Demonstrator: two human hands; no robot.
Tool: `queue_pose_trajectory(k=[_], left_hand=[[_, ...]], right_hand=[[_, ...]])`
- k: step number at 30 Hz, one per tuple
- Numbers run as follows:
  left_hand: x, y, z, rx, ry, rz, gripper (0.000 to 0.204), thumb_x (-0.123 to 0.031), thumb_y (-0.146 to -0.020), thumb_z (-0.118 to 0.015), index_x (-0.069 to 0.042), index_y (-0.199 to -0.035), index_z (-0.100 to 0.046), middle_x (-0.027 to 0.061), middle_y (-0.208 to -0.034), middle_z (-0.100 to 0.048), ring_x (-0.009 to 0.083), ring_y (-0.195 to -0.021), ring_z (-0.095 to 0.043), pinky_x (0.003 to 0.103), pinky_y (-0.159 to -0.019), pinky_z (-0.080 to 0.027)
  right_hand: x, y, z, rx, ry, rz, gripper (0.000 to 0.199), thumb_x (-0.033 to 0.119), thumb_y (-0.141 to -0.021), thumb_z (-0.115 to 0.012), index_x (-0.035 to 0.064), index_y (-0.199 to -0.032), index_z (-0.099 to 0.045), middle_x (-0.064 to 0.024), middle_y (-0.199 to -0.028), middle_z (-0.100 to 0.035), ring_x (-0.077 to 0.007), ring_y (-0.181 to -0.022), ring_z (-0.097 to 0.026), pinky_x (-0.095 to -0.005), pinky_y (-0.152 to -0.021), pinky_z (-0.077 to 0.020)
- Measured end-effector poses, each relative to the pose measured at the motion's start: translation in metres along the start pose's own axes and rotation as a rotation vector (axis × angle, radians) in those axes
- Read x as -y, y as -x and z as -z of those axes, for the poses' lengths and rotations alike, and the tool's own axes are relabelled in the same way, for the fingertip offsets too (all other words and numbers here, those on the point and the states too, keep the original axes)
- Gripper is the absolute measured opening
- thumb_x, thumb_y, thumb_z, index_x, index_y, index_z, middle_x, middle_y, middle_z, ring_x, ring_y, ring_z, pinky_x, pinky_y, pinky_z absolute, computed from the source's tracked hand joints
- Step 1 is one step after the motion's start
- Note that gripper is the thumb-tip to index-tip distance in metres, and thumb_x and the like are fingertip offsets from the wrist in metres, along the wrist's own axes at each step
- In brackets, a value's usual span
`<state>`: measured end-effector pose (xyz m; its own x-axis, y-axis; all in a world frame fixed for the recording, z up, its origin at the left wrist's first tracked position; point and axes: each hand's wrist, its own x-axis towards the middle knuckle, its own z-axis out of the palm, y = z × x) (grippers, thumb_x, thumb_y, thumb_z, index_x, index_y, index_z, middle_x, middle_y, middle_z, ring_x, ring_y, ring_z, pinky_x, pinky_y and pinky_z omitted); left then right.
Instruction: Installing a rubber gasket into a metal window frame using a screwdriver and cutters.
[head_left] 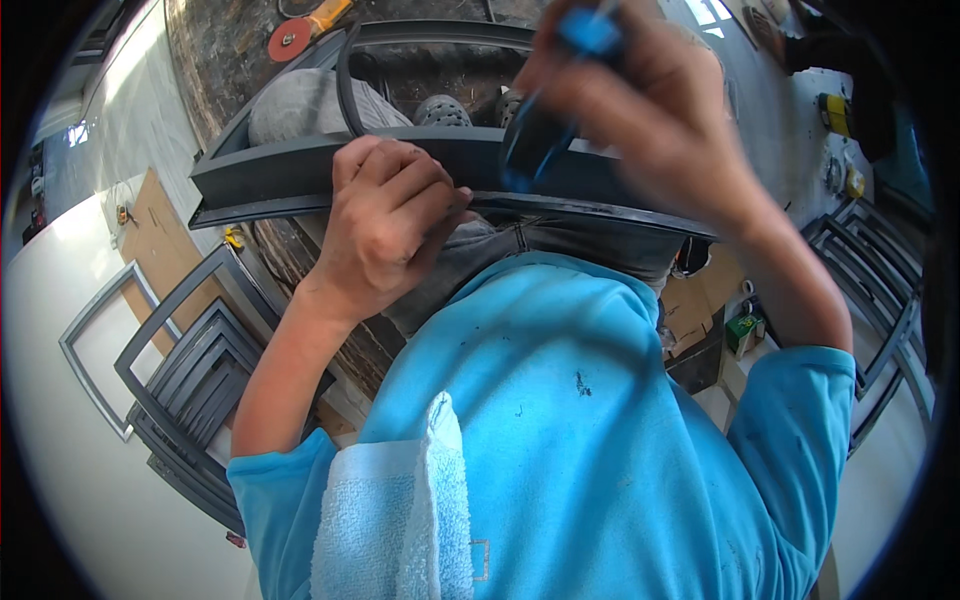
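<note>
The dark metal frame (270, 170) is lying across the person's lap, under both hands. The left hand (385, 225) is pinching a black rubber strip (347, 85) against its rail; the right hand (640, 110), just above, is gripping a blue-handled tool (545, 120). Stacked frames (190, 380) are lying on the floor.

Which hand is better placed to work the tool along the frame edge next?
Right, probably. The right hand already grips the blue-black tool at the dark frame, while the left hand presses on the frame's edge.
</note>
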<state>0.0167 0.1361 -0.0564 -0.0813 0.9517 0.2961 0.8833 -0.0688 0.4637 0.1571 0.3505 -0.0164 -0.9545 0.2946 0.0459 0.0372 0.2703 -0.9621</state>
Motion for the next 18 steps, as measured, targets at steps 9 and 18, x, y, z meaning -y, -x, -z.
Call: queue_pose_trajectory(k=[9,18], left_hand=[[0.004,0.003,0.004,0.001,-0.006,0.003,0.016,-0.008,-0.071,-0.082,-0.008,-0.083,-0.07,0.0021,-0.084,-0.066,0.0227,-0.092,-0.062,0.041,-0.092,-0.04],[0.008,0.008,0.01,0.007,-0.036,-0.007,0.013,-0.008,-0.075,-0.08,-0.007,-0.08,-0.067,0.0032,-0.085,-0.067,0.0228,-0.091,-0.062,0.041,-0.093,-0.04]], right_hand=[[-0.01,-0.003,0.002,-0.259,-0.037,0.004,0.022,0.021,-0.101,-0.063,0.0026,-0.113,-0.064,-0.0048,-0.091,-0.068,-0.0113,-0.075,-0.063,-0.027,-0.067,-0.0523],[-0.014,-0.01,-0.006,-0.234,0.027,-0.018,0.015,0.018,-0.1,-0.064,0.0046,-0.106,-0.065,-0.0031,-0.082,-0.067,-0.0092,-0.069,-0.064,-0.0273,-0.061,-0.0528]])
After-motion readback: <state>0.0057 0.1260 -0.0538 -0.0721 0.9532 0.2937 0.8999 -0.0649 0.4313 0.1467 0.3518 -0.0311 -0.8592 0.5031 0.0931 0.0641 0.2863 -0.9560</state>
